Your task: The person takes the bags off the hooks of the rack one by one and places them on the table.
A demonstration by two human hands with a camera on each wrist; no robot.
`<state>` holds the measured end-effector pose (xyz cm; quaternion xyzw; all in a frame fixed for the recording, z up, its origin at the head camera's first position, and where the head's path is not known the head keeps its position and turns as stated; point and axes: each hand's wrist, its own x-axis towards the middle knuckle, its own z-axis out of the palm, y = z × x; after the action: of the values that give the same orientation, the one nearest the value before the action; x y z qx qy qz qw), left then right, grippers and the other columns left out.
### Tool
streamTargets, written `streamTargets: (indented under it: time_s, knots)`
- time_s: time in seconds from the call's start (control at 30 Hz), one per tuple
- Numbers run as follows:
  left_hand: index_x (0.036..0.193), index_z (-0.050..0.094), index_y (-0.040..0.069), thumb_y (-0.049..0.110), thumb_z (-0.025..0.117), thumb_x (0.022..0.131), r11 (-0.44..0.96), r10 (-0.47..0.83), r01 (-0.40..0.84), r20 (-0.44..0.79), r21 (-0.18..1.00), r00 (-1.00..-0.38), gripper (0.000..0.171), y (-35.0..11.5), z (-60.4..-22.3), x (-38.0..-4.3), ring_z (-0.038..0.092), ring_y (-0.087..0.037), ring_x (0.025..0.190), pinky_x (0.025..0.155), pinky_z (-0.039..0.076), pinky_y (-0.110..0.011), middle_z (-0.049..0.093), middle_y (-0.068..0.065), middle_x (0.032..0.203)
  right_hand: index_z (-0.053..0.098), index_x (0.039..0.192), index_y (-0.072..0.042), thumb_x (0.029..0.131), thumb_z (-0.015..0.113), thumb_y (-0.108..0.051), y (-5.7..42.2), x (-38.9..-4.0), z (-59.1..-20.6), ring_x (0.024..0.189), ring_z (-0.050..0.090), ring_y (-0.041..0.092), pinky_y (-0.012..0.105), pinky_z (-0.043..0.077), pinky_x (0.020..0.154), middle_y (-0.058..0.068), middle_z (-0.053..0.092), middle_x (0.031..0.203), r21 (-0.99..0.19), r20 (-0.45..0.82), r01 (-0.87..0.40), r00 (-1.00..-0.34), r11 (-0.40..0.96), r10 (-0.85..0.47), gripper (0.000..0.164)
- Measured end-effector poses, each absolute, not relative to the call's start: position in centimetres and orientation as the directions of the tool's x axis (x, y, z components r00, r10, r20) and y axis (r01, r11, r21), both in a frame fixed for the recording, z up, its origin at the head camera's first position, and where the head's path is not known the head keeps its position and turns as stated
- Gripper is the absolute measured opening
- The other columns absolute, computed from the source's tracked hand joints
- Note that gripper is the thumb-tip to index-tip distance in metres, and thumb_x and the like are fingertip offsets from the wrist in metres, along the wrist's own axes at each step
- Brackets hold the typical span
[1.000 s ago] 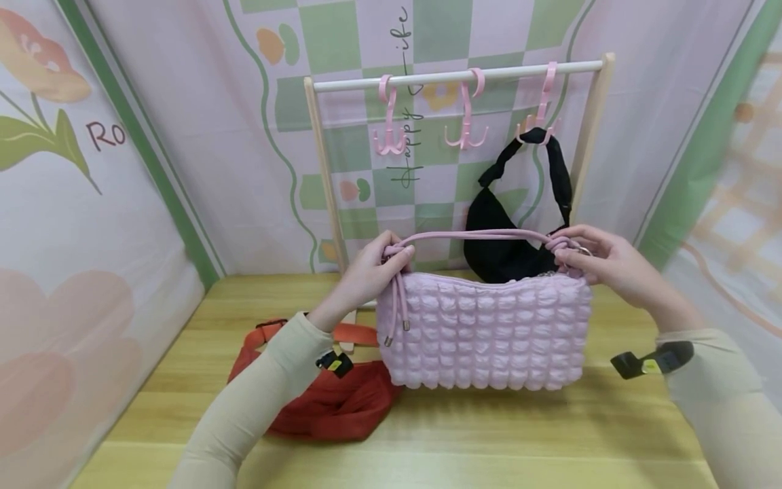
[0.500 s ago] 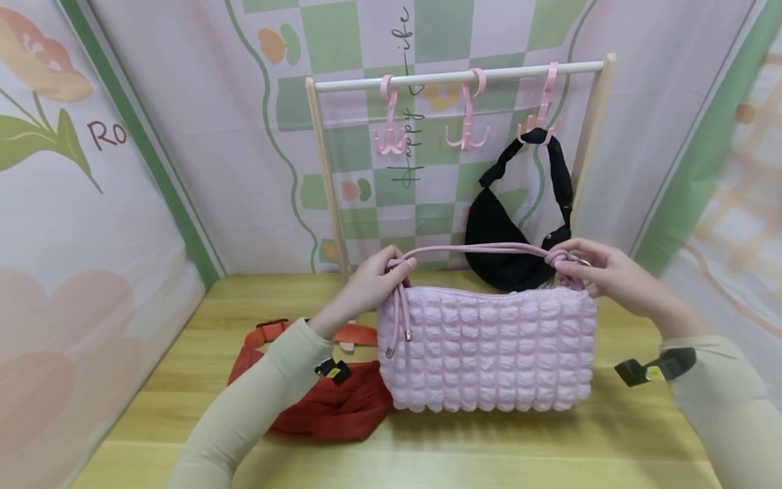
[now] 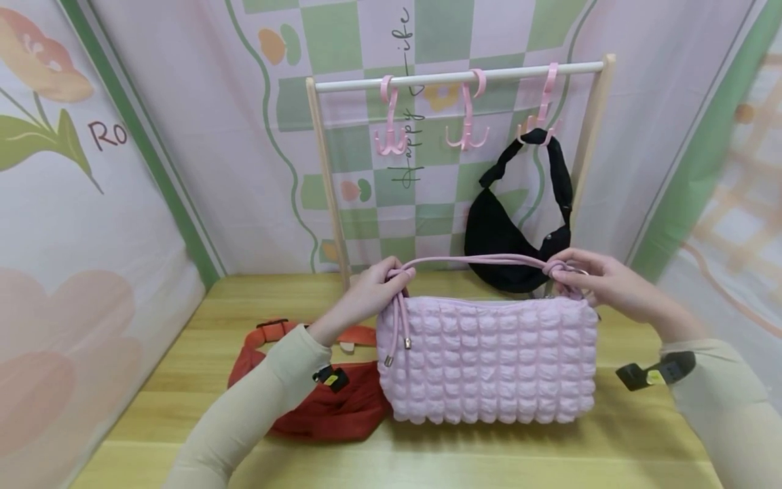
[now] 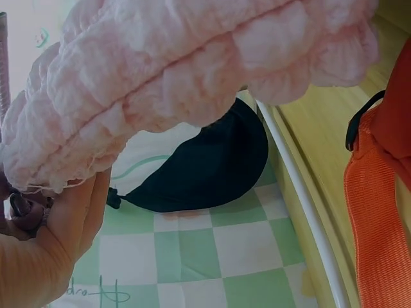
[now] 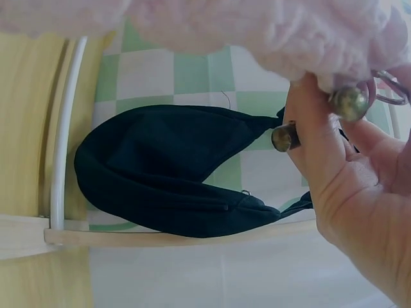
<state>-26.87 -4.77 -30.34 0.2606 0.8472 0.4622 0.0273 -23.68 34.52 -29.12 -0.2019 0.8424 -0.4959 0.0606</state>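
A pink puffy quilted handbag [image 3: 489, 360] hangs upright between my two hands, its thin double strap [image 3: 476, 259] arched slightly above the zip. My left hand [image 3: 375, 288] pinches the strap's knotted left end, where two metal-tipped cord ends dangle. At the other end, my right hand [image 3: 601, 280] grips the knot beside a metal ring. The left wrist view shows the bag's underside [image 4: 192, 70] over the fingers. In the right wrist view, metal cord tips [image 5: 350, 102] show at the right fingers.
Behind stands a rack with a white rail [image 3: 427, 79] and pink hooks [image 3: 467, 119]. A black shoulder bag [image 3: 504, 238] hangs from the right hook. A red bag [image 3: 336, 404] with an orange strap lies on the wooden table [image 3: 489, 455], left of the pink bag.
Both hands have lowered the pink handbag and drawn it a little toward me, showing more of the black bag behind. The grip on the strap ends stays the same.
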Motion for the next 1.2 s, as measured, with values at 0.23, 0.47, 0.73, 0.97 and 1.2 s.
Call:
streamTargets:
  time_s: [0.23, 0.47, 0.73, 0.97, 1.2]
  knots:
    - [0.093, 0.056, 0.011, 0.04, 0.049, 0.097, 0.44, 0.473, 0.398, 0.169, 0.805, -0.865, 0.03, -4.8, -30.6, -26.5, 0.058, -0.015, 0.069, 0.059, 0.047, -0.028, 0.065, -0.004, 0.084, 0.05, 0.119, -0.008, 0.101, 0.045, -0.016, 34.6, -23.5, -29.3, 0.068, 0.057, 0.009, 0.033, 0.052, 0.048, 0.001, 0.061, 0.085, -0.862, 0.054, -0.262, -0.899, 0.434, -0.435, 0.02]
    - [0.092, 0.056, 0.011, 0.04, 0.05, 0.096, 0.456, 0.468, 0.379, 0.145, 0.805, -0.871, 0.03, -4.9, -31.1, -26.4, 0.055, -0.013, 0.067, 0.057, 0.046, -0.027, 0.063, -0.004, 0.083, 0.05, 0.119, -0.007, 0.101, 0.044, -0.017, 34.6, -23.4, -29.8, 0.069, 0.058, 0.009, 0.036, 0.053, 0.05, 0.001, 0.061, 0.085, -0.856, 0.03, -0.251, -0.897, 0.452, -0.441, 0.021]
    - [0.09, 0.057, 0.009, 0.038, 0.051, 0.097, 0.459, 0.465, 0.369, 0.135, 0.809, -0.875, 0.03, -5.0, -31.9, -26.4, 0.049, -0.012, 0.062, 0.053, 0.042, -0.026, 0.059, -0.002, 0.078, 0.051, 0.118, -0.009, 0.101, 0.044, -0.018, 34.5, -23.6, -30.5, 0.07, 0.057, 0.006, 0.034, 0.054, 0.052, 0.005, 0.061, 0.088, -0.87, 0.021, -0.242, -0.889, 0.43, -0.457, 0.02]
    - [0.09, 0.056, 0.008, 0.035, 0.053, 0.096, 0.467, 0.45, 0.347, 0.119, 0.813, -0.885, 0.028, -4.9, -32.6, -26.8, 0.045, -0.011, 0.058, 0.05, 0.038, -0.023, 0.052, 0.001, 0.072, 0.052, 0.118, -0.01, 0.101, 0.046, -0.022, 34.4, -23.9, -31.1, 0.072, 0.058, 0.009, 0.035, 0.054, 0.053, 0.008, 0.061, 0.089, -0.853, -0.003, -0.217, -0.907, 0.475, -0.421, 0.022]
    - [0.09, 0.057, 0.008, 0.035, 0.054, 0.095, 0.47, 0.444, 0.337, 0.112, 0.816, -0.889, 0.028, -4.8, -33.1, -27.2, 0.045, -0.011, 0.058, 0.048, 0.037, -0.023, 0.05, 0.001, 0.072, 0.051, 0.121, -0.006, 0.1, 0.047, -0.024, 34.4, -24.1, -31.6, 0.073, 0.058, 0.01, 0.035, 0.054, 0.053, 0.006, 0.062, 0.089, -0.849, -0.021, -0.195, -0.916, 0.491, -0.4, 0.027]
